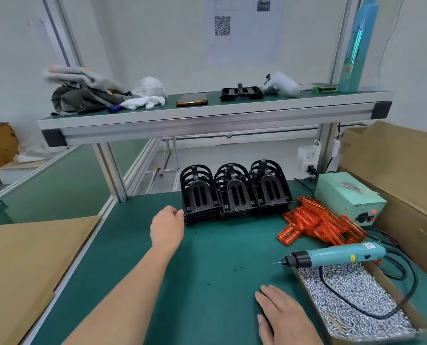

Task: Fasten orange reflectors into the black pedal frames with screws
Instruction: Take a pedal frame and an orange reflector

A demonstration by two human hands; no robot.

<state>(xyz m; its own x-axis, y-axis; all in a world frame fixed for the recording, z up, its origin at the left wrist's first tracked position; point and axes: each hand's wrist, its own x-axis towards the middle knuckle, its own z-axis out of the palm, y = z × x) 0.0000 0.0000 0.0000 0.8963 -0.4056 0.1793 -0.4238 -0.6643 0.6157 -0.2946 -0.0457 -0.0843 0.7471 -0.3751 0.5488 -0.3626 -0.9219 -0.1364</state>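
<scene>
While the left hand (167, 227) stretches forward across the green-matted desk (207, 270), its fingertips meet the left edge of the nearest stack of black plastic pedal frames (200, 197). The fingers are bent toward the stack and mostly hidden behind the back of the hand, so I cannot tell whether they hold a frame or only touch it. The right hand (282, 317) lies flat on the desk near the front edge, fingers straight and spread, holding nothing.

The frames stand in three stacks side by side at the back of the desk, the middle stack (234, 195) and the right stack (269, 190) touching their neighbours. Just right of them lies a loose pile of translucent orange rectangular reflectors (319, 222). In front of that pile a pale blue electric screwdriver (332, 255) rests across the far end of a shallow cardboard tray (406, 305) filled with small silver screws (352, 295), its bit pointing left and its black cable looping over the screws. A light green metal power box (349, 197) with a red lamp sits behind the reflectors.

On the aluminium-framed upper shelf (207, 113) lie a dark phone (192, 99), one more black pedal frame (241, 93) and white cloth gloves (145, 100). A flat brown cardboard sheet (33, 257) lies left of the desk.
</scene>
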